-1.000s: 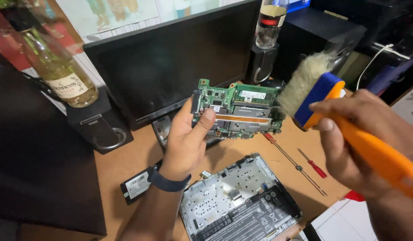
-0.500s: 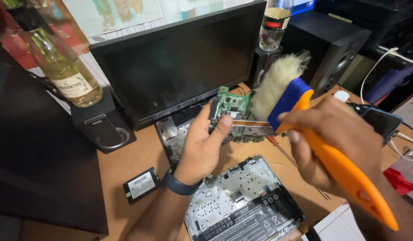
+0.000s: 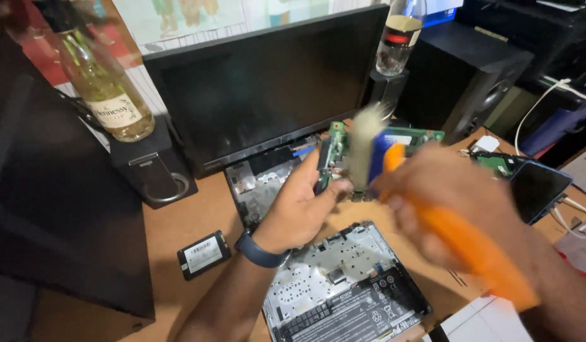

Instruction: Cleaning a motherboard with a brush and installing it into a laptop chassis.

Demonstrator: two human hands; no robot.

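My left hand (image 3: 300,206) grips the lower left edge of a green laptop circuit board (image 3: 338,147), holding it up above the desk. My right hand (image 3: 448,202) is blurred by motion and is closed around the orange handle of a paintbrush (image 3: 470,247). The brush has a blue ferrule and pale bristles (image 3: 364,144), and the bristles lie against the face of the board. Below both hands lies an opened laptop base (image 3: 343,285) with its silver inner frame and black battery showing. A dark band is on my left wrist.
A black monitor (image 3: 268,82) stands behind the board, with a laptop cover panel (image 3: 261,180) at its foot. A small black drive (image 3: 203,253) lies at the left. Two bottles (image 3: 106,88) (image 3: 397,38) stand on speakers. A phone (image 3: 538,189) and cables sit at right.
The brush has swept left across the board, so its bristles now cover the board's middle. The board sits a little further right in view, and the screwdrivers are hidden behind my right hand.
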